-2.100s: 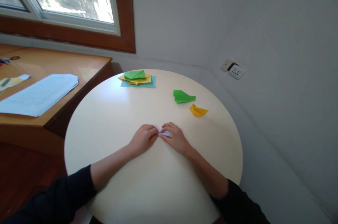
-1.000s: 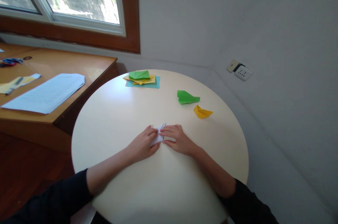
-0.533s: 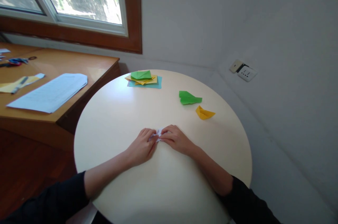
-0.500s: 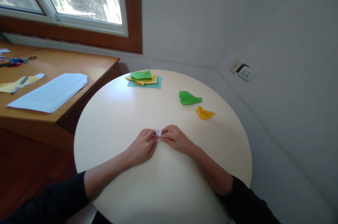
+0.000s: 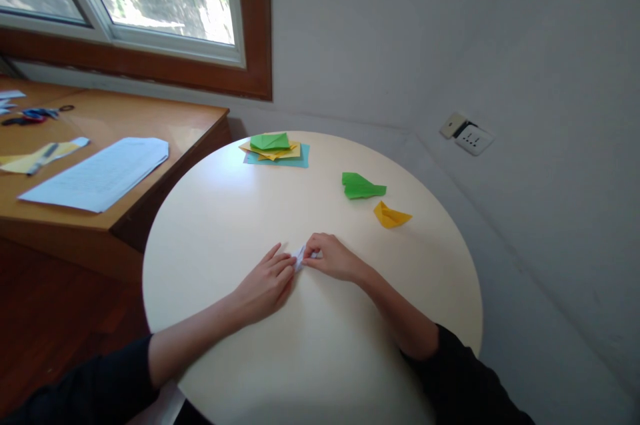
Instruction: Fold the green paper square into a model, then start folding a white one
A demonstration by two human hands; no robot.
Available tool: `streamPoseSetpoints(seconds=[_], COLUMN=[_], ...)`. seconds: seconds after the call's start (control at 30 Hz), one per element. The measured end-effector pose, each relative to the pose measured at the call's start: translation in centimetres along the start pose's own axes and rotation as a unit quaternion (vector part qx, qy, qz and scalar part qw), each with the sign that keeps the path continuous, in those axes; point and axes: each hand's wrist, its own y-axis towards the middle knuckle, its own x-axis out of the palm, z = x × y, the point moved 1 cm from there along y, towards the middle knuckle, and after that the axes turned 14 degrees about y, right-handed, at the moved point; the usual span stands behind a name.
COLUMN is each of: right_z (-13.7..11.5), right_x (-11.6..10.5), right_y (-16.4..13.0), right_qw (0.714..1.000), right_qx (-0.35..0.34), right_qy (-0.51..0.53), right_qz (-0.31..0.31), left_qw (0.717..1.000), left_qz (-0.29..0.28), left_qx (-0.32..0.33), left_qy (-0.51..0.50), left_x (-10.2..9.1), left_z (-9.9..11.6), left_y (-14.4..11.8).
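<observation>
A small white folded paper point(image 5: 301, 256) is pinned to the round table point(image 5: 225, 211), a little nearer the front edge than the middle. It is pressed flat by the extended fingers of the left hand point(image 5: 265, 280), which lies open on it, while its right end is pinched by the curled fingers of the right hand point(image 5: 333, 257). So little of the paper shows that its shape cannot be told.

If the left fingers were lifted or slid, the crease could be set crooked, or the paper could spring open; a hard tug by the pinch might tear it.

No containers are seen. Toward the far right edge lie a green folded piece point(image 5: 361, 185) and a yellow folded piece point(image 5: 391, 215); at the far edge a stack of coloured sheets point(image 5: 276, 147) is laid.
</observation>
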Motion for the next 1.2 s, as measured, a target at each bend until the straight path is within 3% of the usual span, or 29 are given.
streamPoseSetpoints(seconds=[0.27, 0.37, 0.6, 0.97, 1.2], right_z=[-0.9, -0.9, 0.6, 1.3, 1.1], right_x=[0.1, 0.2, 0.7, 0.9, 1.4], right_y=[0.5, 0.1, -1.9, -2.0, -1.5], right_qw=[0.996, 0.997, 0.990, 0.982, 0.977], right_qx=[0.056, 0.028, -0.122, -0.168, -0.175], right_qy=[-0.061, -0.068, -0.061, -0.077, -0.100], right_qz=[-0.016, 0.002, 0.038, 0.047, 0.066], left_qw=[0.999, 0.998, 0.999, 0.998, 0.990], left_qz=[0.031, 0.042, 0.018, -0.031, -0.074], left_qx=[0.009, 0.007, -0.015, -0.055, -0.115], left_qy=[0.034, 0.042, 0.022, -0.026, -0.013], left_x=[0.3, 0.5, 0.5, 0.2, 0.8], left_z=[0.2, 0.3, 0.1, -0.2, -0.2], left_y=[0.1, 0.3, 0.5, 0.9, 1.5])
